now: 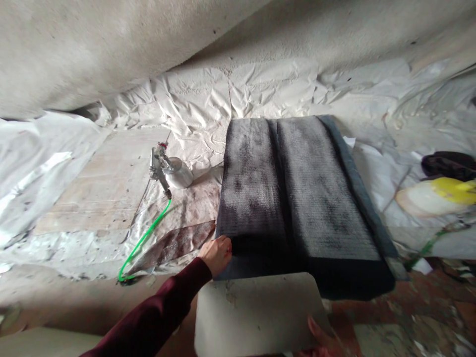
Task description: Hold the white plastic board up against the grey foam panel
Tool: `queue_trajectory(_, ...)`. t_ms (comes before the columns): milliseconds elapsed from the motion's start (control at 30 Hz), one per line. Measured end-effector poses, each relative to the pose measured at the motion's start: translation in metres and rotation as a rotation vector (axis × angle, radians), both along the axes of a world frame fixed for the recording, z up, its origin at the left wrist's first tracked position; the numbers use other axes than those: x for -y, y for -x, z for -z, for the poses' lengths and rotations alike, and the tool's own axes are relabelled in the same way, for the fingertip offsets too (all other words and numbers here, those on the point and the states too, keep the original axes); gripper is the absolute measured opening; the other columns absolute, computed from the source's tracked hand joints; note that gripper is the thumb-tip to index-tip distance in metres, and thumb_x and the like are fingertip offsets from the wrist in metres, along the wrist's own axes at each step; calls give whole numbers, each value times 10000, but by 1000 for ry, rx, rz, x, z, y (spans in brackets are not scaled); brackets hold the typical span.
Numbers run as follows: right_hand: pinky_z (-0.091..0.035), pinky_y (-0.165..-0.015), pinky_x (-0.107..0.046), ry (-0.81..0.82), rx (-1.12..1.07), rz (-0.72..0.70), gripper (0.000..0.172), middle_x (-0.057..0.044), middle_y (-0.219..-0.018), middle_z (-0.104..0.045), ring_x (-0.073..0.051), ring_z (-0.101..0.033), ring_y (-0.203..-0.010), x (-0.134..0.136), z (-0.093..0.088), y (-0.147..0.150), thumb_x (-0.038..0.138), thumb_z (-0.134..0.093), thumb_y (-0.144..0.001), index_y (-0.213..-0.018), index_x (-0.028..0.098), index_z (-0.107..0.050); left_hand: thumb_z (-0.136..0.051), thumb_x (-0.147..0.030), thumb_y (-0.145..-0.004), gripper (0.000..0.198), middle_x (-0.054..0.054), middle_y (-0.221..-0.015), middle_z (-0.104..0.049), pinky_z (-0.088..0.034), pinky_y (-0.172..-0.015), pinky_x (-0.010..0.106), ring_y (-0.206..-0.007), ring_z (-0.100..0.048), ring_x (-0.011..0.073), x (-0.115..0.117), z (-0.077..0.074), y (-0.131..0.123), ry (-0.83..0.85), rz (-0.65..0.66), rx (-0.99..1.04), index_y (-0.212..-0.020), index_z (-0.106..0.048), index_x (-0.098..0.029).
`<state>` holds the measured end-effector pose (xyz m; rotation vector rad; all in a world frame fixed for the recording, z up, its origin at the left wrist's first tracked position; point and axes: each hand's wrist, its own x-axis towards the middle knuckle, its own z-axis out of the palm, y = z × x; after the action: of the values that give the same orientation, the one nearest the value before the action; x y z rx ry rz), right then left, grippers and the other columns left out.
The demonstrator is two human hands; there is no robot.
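Observation:
In the head view, a dark ribbed padded panel lies on a plastic-covered surface, with a second matching panel to its right. Pale grey overspray or dust coats both tops. My left hand, coming from a maroon sleeve, is closed at the near left corner of the first panel and pinches its edge. At the bottom, a flat grey board with rounded corners is gripped at its right side by my right hand, which shows only in part.
A metal spray gun with a silver cup stands left of the panels, joined to a green hose. At right are a white and yellow container and a dark cloth-like item. Crumpled sheeting runs along the back.

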<state>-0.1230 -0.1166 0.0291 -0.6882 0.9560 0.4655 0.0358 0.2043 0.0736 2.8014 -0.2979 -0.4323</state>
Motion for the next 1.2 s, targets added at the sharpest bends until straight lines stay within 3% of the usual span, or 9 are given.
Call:
queue_trajectory(100, -561, -797, -414, -67, 67, 15, 1055, -121, -1104, -680, -319, -621, -1043, -9, 1, -6, 356, -901, -634, -1455, 176, -262, -500, -207, -751, 86, 7, -862, -640, -373, -605, 308, -728, -614, 188, 0, 1, -2, 22, -16, -6, -803, -564, -228)
queue_trajectory(300, -537, -667, -365, -49, 174, -9, 679, -108, -1146, -657, -302, -613, -1032, -24, 2, -15, 356, -809, -765, -1308, 189, -438, -516, -202, -749, 87, 1, -859, -651, -360, -604, 296, -726, -609, 178, 0, 5, -6, 42, -35, -11, -807, -575, -226)
queue_trajectory(500, -536, -729, -374, -69, 203, 18, 474, -81, -1157, -655, -290, -611, -1033, -35, 5, -24, 351, -772, -801, -1180, 198, -532, -524, -190, -757, 91, -7, -855, -654, -350, -604, 292, -724, -610, 177, 2, 3, -9, 35, -45, -18, -815, -584, -226)
queue_trajectory(800, -538, -761, -392, -47, 207, 61, 512, -67, -1104, -677, -267, -628, -984, -44, 9, -30, 343, -783, -787, -1205, 205, -521, -524, -181, -756, 84, -8, -834, -653, -358, -602, 286, -717, -611, 173, 6, -3, -13, 26, -47, -44, -783, -593, -221)
queue_trajectory(967, -531, -685, -379, -28, 228, 6, 449, -100, -1061, -686, -298, -634, -960, -50, 3, -36, 387, -804, -753, -1081, 167, -590, -523, -183, -752, 87, -3, -825, -657, -363, -611, 287, -729, -611, 174, 7, -2, -16, 16, -41, -51, -780, -598, -219)
queue_trajectory(1200, -521, -646, -348, -18, 233, 9, 462, -95, -1036, -690, -288, -642, -943, -53, 1, -42, 392, -808, -745, -1084, 167, -589, -520, -180, -740, 92, 2, -808, -663, -363, -610, 294, -734, -620, 188, 8, -4, -20, 1, -39, -67, -757, -602, -217)
